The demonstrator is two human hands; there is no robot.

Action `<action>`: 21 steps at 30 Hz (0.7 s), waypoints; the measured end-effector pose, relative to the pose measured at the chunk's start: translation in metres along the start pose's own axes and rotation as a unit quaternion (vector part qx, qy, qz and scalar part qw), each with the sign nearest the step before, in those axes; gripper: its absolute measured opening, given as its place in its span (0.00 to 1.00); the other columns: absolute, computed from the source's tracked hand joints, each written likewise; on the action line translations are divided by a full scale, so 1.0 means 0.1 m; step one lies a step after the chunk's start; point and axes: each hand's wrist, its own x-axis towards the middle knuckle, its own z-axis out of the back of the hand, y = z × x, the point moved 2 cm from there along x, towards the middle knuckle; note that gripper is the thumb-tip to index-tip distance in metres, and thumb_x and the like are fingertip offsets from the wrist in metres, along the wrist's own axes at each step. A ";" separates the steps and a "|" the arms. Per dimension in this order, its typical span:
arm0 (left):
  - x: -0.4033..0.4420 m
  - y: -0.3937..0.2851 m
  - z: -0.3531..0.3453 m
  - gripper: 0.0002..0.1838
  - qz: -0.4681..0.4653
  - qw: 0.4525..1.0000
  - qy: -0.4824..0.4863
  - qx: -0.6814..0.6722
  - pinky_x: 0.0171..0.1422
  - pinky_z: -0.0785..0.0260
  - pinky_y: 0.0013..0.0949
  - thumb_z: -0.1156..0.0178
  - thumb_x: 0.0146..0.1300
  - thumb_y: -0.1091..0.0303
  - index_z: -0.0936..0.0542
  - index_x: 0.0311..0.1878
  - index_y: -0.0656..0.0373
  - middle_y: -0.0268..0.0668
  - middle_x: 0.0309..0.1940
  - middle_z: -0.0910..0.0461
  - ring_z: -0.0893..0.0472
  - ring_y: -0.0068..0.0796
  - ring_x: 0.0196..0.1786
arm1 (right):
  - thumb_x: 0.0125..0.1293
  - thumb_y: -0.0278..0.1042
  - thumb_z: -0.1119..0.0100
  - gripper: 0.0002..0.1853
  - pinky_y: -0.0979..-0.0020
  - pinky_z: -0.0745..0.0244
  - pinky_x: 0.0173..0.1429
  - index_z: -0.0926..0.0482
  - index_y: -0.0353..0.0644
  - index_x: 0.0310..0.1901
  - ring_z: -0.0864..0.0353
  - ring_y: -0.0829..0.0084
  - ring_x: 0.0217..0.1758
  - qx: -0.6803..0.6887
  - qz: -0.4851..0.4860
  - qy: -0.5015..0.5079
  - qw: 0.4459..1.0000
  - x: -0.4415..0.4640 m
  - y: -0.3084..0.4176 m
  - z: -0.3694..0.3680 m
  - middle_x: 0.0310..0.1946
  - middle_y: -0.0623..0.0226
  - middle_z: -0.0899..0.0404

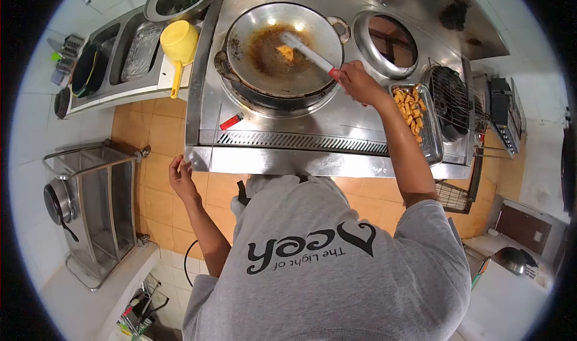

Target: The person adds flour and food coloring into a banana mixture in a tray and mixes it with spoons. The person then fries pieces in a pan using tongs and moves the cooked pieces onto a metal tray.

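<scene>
My right hand (pixel 360 83) is closed round the red-gripped end of metal tongs (pixel 308 51), which reach over a large wok (pixel 249 70). At the tongs' far end, a golden-brown piece of food (pixel 286 53) lies in the brownish oil at the wok's bottom. Whether the tips pinch it I cannot tell. My left hand (pixel 182 174) hangs by the counter's front left edge, holding nothing, its fingers loosely bent and apart. Beside my right forearm, a metal tray (pixel 431 138) holds several browned food pieces (pixel 410 109).
A red lighter (pixel 231 122) lies on the steel stove top (pixel 207 103). Right of the wok is a round steel burner ring (pixel 365 46), with a wire rack (pixel 451 94) farther right. On the left are a yellow dipper (pixel 179 40), a sink and a metal cart (pixel 96 205).
</scene>
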 end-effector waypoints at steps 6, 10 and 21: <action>-0.26 -0.03 -0.20 0.10 -0.021 0.999 -0.021 -0.016 0.51 0.32 0.32 0.48 0.67 0.66 0.26 0.50 0.55 0.31 0.50 0.25 0.24 0.27 0.47 | 0.71 0.47 0.59 0.18 0.72 0.26 0.27 0.32 0.39 0.34 0.27 0.75 0.25 -0.018 0.110 -0.023 0.993 0.25 -0.12 -0.08 0.38 0.61 0.39; -0.37 -0.06 -0.22 0.10 -0.026 0.998 -0.044 -0.025 0.51 0.32 0.32 0.47 0.67 0.67 0.26 0.49 0.55 0.31 0.50 0.25 0.24 0.27 0.48 | 0.70 0.47 0.60 0.17 0.72 0.29 0.21 0.32 0.41 0.35 0.28 0.74 0.23 0.077 0.122 0.030 0.989 0.17 0.06 0.12 0.38 0.61 0.39; -0.37 0.00 0.31 0.10 -0.029 0.992 -0.119 -0.043 0.50 0.34 0.29 0.48 0.66 0.68 0.26 0.49 0.54 0.29 0.50 0.25 0.24 0.23 0.45 | 0.68 0.45 0.57 0.15 0.65 0.25 0.27 0.28 0.42 0.42 0.23 0.61 0.30 -0.007 0.090 -0.038 0.995 0.12 0.11 0.25 0.43 0.51 0.33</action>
